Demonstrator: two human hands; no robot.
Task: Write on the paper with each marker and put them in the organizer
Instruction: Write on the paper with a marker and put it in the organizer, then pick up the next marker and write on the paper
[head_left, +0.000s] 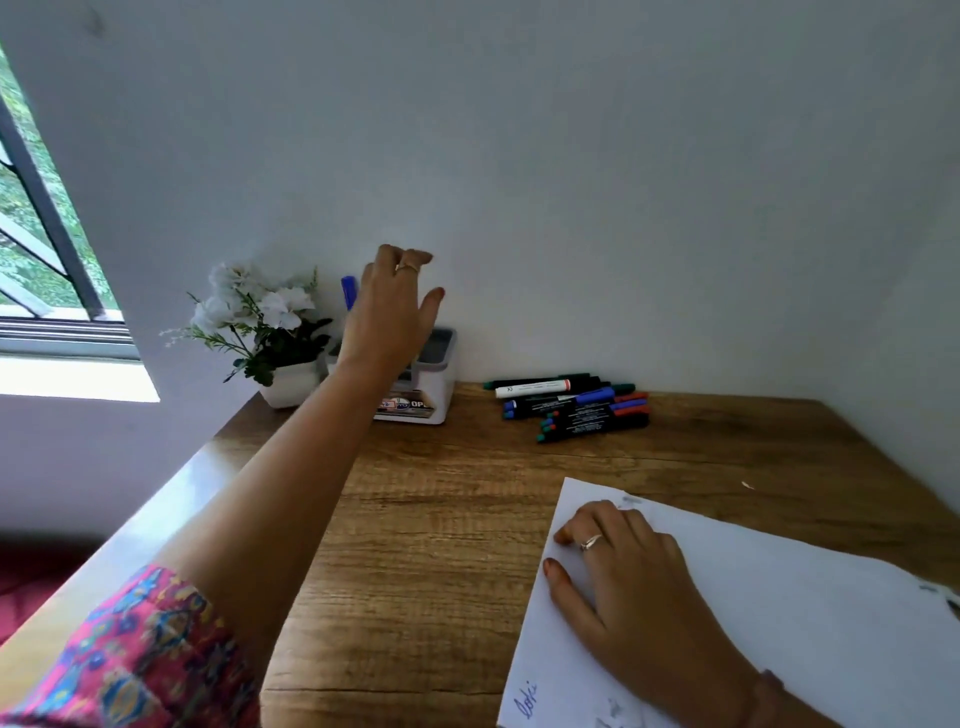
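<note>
Currently left hand is stretched out over the organizer at the back of the worktop, against the wall. Left grip: fingers look mostly extended and loose, thumb splayed to the right; a blue marker pokes up just left of the hand, above the organizer, but the hand hides its lower part, so can't tell whether the fingers are holding it or it's already standing in a compartment. Organizer is a white box with a grey rim and a printed label on the front; which slot the blue marker is in is hidden by the wrist. Right hand lies palm-down on the paper, fingers flat and slightly spread, pressing the sheet near its upper-left corner, nothing gripped, ring visible on one finger. Paper sits at the near right of the worktop, angled, with a small blue scribble near its lower-left edge and faint greenish marks near the top edge and the bottom. Pile of markers lies on the worktop to the right of the organizer, apart from it, all capped and roughly parallel: green, blue and red/orange caps, black bodies, one white body on top toward the back. White flower pot with white blooms stands just left of the organizer, near-touching. Window at far left. Left sleeve is a pink patterned fabric at lower left.
</note>
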